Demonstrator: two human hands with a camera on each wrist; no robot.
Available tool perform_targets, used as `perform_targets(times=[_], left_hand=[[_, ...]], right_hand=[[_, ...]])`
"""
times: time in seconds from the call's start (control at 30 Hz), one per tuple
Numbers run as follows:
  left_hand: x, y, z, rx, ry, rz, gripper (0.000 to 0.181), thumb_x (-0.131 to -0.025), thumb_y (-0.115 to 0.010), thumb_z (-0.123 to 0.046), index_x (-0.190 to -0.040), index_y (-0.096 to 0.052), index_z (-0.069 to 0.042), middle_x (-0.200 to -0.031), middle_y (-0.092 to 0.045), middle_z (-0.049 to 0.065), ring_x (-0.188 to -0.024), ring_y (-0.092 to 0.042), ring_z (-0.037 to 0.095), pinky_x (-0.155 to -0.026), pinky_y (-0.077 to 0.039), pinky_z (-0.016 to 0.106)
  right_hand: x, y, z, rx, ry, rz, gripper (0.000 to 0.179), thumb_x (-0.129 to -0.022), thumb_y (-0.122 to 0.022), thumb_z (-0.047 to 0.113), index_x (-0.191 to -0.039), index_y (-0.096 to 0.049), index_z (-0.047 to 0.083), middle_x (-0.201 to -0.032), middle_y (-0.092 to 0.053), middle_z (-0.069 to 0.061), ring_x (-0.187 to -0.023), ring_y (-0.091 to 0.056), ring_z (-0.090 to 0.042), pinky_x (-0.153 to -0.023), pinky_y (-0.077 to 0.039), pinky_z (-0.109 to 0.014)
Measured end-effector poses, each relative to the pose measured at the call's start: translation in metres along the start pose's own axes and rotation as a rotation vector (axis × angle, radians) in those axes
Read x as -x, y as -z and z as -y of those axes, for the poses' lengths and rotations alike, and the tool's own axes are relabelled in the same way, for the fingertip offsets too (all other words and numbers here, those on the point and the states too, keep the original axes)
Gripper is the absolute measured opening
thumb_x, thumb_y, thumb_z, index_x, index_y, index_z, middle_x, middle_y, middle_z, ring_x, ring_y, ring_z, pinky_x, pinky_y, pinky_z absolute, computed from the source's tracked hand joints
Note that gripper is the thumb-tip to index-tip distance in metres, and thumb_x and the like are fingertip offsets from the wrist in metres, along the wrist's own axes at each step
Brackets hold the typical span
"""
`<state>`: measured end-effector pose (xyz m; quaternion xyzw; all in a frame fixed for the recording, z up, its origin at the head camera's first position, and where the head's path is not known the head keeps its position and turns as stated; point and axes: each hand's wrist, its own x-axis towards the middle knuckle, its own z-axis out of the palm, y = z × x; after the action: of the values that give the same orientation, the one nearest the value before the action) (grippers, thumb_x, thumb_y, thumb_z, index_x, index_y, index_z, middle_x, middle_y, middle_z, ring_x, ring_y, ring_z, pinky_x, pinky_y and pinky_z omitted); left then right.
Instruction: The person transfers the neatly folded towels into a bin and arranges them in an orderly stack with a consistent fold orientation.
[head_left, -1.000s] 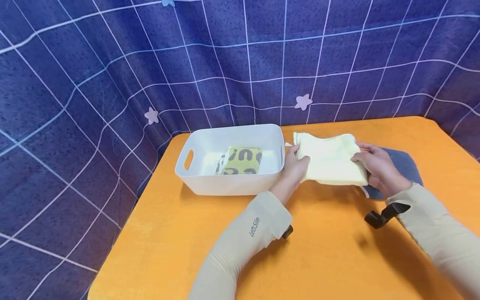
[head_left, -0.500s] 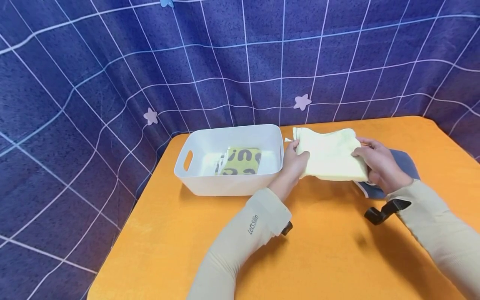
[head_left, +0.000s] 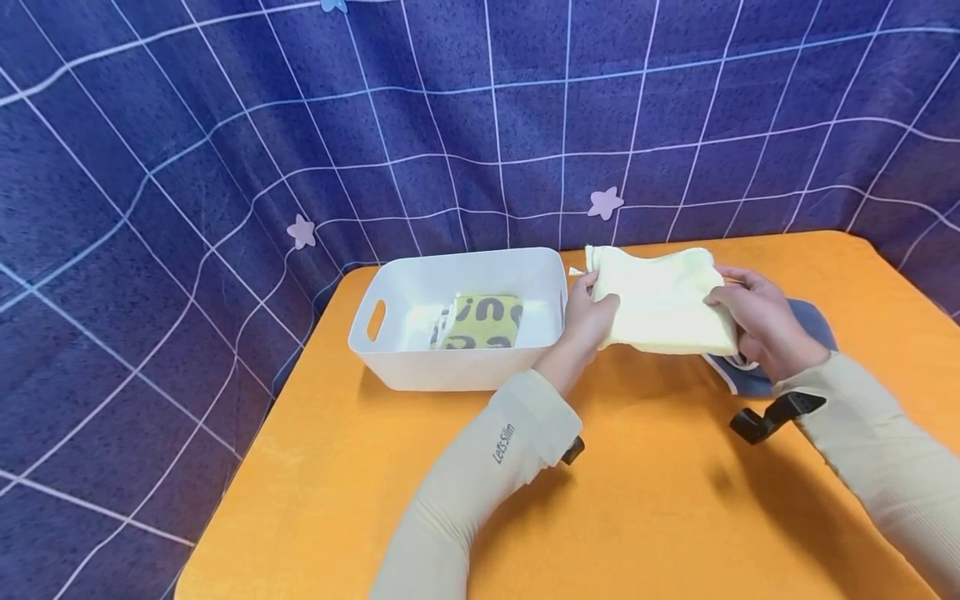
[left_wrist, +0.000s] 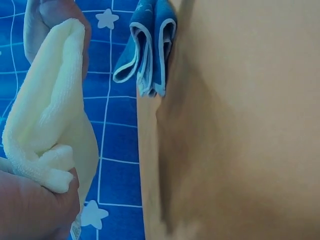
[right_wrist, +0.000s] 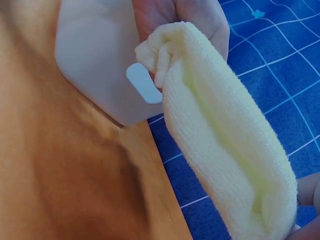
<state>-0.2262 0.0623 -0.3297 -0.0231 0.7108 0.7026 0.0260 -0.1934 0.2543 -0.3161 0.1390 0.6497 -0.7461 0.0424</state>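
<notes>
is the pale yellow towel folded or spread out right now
Folded. The towel shows doubled layers in both wrist views, pinched between the left hand and right hand.

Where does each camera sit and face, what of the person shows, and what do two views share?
Head: on the head, facing forward and down at the cream cloth, white bin and table; left hand, right hand and sleeves show.
Left wrist: on that wrist, facing rightward past the cream cloth towards the blue cloth; both hands partly show.
Right wrist: on that wrist, facing leftward towards the white bin; both hands partly show.
Both wrist views share the cream cloth, table and backdrop.
</notes>
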Motion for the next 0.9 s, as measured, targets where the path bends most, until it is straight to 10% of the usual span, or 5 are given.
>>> perform_targets(times=[0.33, 0.9], left_hand=[[0.0, 0.002, -0.007, -0.034, 0.005, -0.032, 0.056, -0.081, -0.055, -0.003, -0.135, -0.045, -0.008, -0.122, -0.053, 0.006, -0.103, -0.051, 0.015, -0.085, -0.045, 0.026], [-0.001, 0.005, -0.018, -0.028, -0.009, -0.018, 0.055, -0.081, -0.057, -0.002, -0.135, -0.046, -0.008, -0.119, -0.055, 0.005, -0.1, -0.051, 0.014, -0.085, -0.045, 0.026]], right_hand=[[0.001, -0.003, 0.005, -0.112, 0.019, 0.021, 0.037, -0.086, -0.055, -0.001, -0.113, -0.048, 0.023, -0.104, -0.047, 0.003, -0.075, -0.056, -0.007, -0.06, -0.052, -0.024], [0.004, -0.007, 0.013, -0.047, 0.059, -0.01, 0.046, -0.086, -0.056, 0.002, -0.127, -0.045, 0.02, -0.11, -0.045, 0.001, -0.083, -0.055, -0.007, -0.065, -0.052, -0.024]])
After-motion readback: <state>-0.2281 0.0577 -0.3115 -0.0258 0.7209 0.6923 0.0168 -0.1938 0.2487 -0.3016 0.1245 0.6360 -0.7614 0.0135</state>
